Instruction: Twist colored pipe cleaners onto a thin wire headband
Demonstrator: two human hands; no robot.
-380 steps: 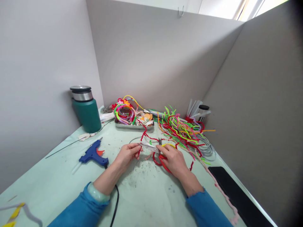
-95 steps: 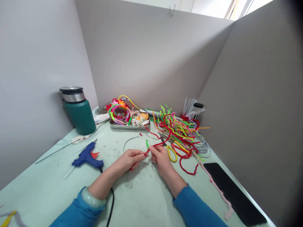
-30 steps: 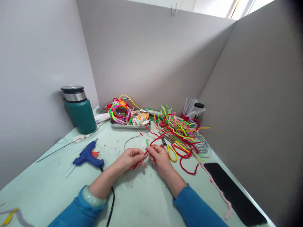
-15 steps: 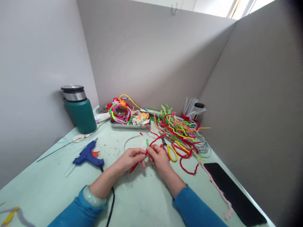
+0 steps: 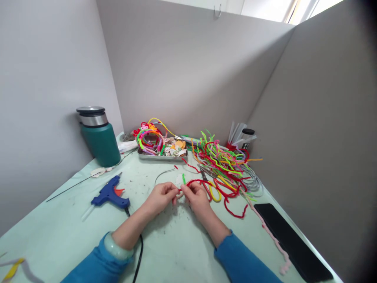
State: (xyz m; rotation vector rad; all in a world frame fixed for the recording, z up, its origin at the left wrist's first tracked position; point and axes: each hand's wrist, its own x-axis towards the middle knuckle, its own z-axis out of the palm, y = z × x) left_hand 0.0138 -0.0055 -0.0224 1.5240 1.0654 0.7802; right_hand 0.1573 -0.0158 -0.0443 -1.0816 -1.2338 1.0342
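Note:
Both hands meet over the middle of the table, fingertips nearly touching. My left hand [image 5: 163,195] pinches one end of a red pipe cleaner [image 5: 193,181] between thumb and forefinger. Gripping the same pipe cleaner a little further along, my right hand [image 5: 195,194] has its thumb and forefinger closed. From there the red strand curves up and to the right, toward the scissors. A short green piece [image 5: 183,179] stands just beyond the fingertips. Scissors with red and yellow handles [image 5: 216,191] lie right of my right hand. The small part inside the fingers is hidden.
A blue glue gun [image 5: 110,195] lies at left, its black cord passing under my left arm. Behind it stands a green bottle [image 5: 101,143]. A metal tray [image 5: 163,157] holds paper bits and colourful rings. Tangled pipe cleaners [image 5: 220,157] and a black phone-like slab [image 5: 291,239] lie right.
The red pipe cleaner has shifted: its tail below my left hand is gone from view, and more of it now arcs out to the right past my right hand. Both hands stay close together.

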